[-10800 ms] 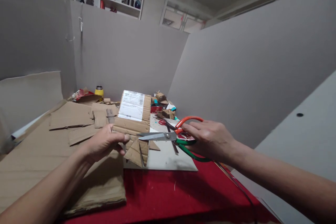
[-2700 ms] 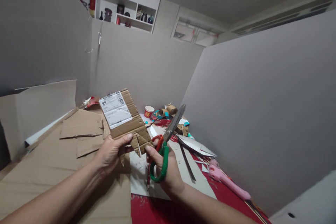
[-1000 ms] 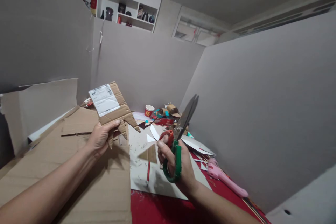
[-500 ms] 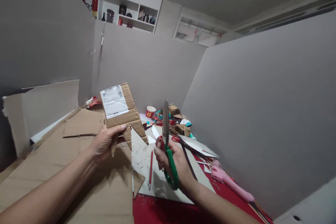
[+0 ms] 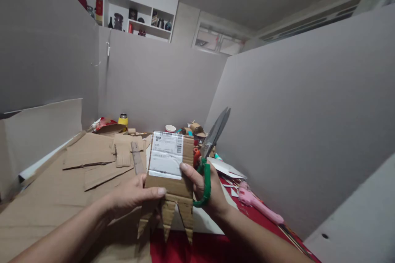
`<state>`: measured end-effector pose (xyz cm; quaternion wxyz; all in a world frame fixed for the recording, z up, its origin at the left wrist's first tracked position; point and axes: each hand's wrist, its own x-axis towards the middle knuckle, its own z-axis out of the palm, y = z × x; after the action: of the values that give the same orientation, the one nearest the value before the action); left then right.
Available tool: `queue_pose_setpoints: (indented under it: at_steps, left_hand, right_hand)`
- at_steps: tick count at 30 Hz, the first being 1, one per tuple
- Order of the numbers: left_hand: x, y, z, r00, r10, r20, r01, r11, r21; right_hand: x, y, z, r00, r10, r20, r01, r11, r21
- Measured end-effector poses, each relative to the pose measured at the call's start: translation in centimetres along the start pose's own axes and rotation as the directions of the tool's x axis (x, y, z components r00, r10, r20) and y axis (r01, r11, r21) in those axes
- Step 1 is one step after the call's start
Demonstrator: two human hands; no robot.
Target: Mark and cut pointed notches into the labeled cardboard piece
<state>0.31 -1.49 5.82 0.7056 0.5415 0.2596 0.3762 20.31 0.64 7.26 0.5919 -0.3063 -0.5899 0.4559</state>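
My left hand (image 5: 132,197) grips a cardboard piece (image 5: 171,191) with a white shipping label (image 5: 165,156) and several pointed teeth cut along its lower edge. It stands upright in front of me, above the red table (image 5: 216,248). My right hand (image 5: 205,189) holds scissors (image 5: 211,148) with orange and green handles, blades closed and pointing up and right. My right thumb also presses on the cardboard's right edge beside the label.
Flat cardboard sheets (image 5: 55,189) cover the left of the table, with a ruler (image 5: 135,158) on them. A pink glue gun (image 5: 261,205) lies at right. A yellow jar (image 5: 123,120), a paper cup (image 5: 170,128) and scraps sit at the back. Grey partition walls enclose the table.
My left hand has brought the cardboard to the centre and turned it upright. My right hand with the scissors has come against its right edge, thumb on it. A cut triangle fell earlier.
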Motion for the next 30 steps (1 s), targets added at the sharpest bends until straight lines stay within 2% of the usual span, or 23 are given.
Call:
queue_pose_setpoints:
  at_steps: [4, 8, 11, 15, 19, 23, 27, 30]
  left_hand:
    - [0.2, 0.7, -0.5, 0.996, 0.060, -0.059, -0.059, 0.998, 0.022]
    - [0.4, 0.8, -0.9, 0.994, 0.061, -0.090, -0.061, 0.998, 0.013]
    - [0.6, 0.8, -1.5, 0.989, 0.051, -0.141, -0.054, 0.998, -0.020]
    - [1.0, 1.3, -3.0, 0.955, 0.056, -0.291, -0.073, 0.996, -0.051]
    - [1.2, 1.8, -4.4, 0.906, 0.083, -0.416, -0.115, 0.992, -0.053]
    - [1.4, 1.7, -4.8, 0.883, 0.083, -0.463, -0.124, 0.990, -0.060]
    - [1.6, 1.0, -4.8, 0.884, 0.061, -0.463, -0.103, 0.992, -0.067]
    - [1.7, 0.6, -4.6, 0.891, 0.036, -0.453, -0.076, 0.995, -0.072]
  right_hand:
    - [-0.4, -0.3, 0.1, 0.991, -0.088, 0.097, 0.095, 0.993, -0.073]
    - [0.0, -0.5, 0.3, 0.994, -0.092, 0.051, 0.099, 0.983, -0.156]
    - [0.8, -0.1, -0.1, 1.000, -0.009, -0.005, 0.007, 0.969, -0.246]
    - [2.1, 0.7, -2.1, 0.990, 0.138, 0.025, -0.121, 0.929, -0.351]
    - [3.1, 1.3, -5.7, 0.978, 0.204, 0.047, -0.142, 0.811, -0.567]
    - [3.3, 2.3, -8.9, 0.976, 0.205, 0.070, -0.074, 0.619, -0.782]
    - [2.7, 3.7, -10.6, 0.979, 0.186, 0.079, -0.012, 0.444, -0.896]
    - [2.4, 4.2, -11.1, 0.973, 0.213, 0.085, -0.004, 0.388, -0.922]
